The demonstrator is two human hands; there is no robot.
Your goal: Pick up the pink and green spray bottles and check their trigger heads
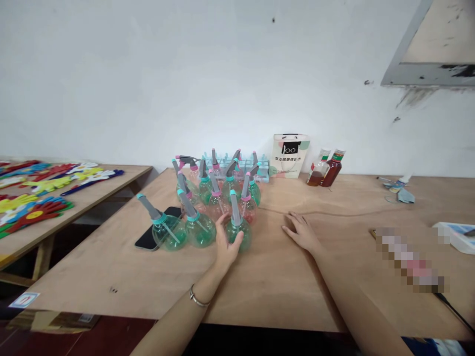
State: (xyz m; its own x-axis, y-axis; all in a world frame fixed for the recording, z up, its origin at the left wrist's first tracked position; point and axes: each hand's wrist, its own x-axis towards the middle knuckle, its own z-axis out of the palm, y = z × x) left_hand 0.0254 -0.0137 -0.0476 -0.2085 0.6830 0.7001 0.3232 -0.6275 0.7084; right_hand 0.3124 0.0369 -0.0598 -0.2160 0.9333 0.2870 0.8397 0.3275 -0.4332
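Several round spray bottles with grey trigger nozzles stand clustered on the plywood table (260, 287). My left hand (226, 244) curls around the lower side of the nearest green spray bottle (237, 230), fingers wrapped on its round body. My right hand (301, 231) lies flat on the tabletop, fingers stretched out, holding nothing, just right of the cluster. Two more green spray bottles (168, 228) stand to the left of the held one.
A black phone (148, 238) lies under the left bottles. At the wall stand a small paper bag (289, 155) and two brown-liquid bottles (326, 169). A side table (85, 198) on the left carries colourful hand-shaped clappers (37, 210). Small items lie at the right edge.
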